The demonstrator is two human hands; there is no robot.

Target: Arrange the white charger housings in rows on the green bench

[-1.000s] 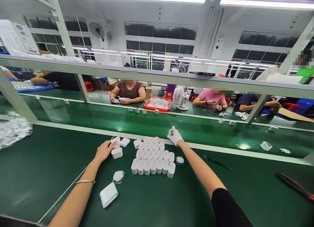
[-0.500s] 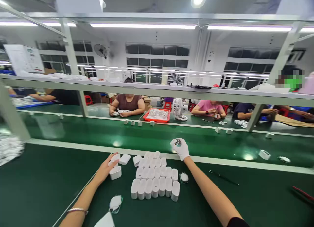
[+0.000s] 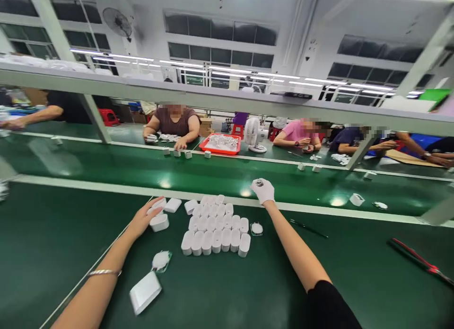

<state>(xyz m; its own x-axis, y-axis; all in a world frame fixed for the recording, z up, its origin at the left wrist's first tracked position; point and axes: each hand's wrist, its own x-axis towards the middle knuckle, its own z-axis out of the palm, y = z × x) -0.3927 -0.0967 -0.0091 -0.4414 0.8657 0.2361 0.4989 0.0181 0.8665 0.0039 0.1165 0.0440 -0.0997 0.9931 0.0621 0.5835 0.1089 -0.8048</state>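
**Hands on white casings at the green tabletop**

Here, in the head view, I see my left hand (image 3: pixel 144 218) lying with loosely curled fingers on a white casing (image 3: pixel 159 222), touching it. My gloved right hand (image 3: pixel 263 191) is raised at the conveyor's near edge, pinching a small white part (image 3: pixel 258 182). Between them, rows of white casings (image 3: pixel 215 227) stand packed together on the tabletop (image 3: pixel 354 281). A white box (image 3: pixel 145 292) lies near my left forearm, and a red tool (image 3: pixel 418 262) lies far right.

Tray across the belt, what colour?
Red, a shallow plastic tray of small pale parts; head view.
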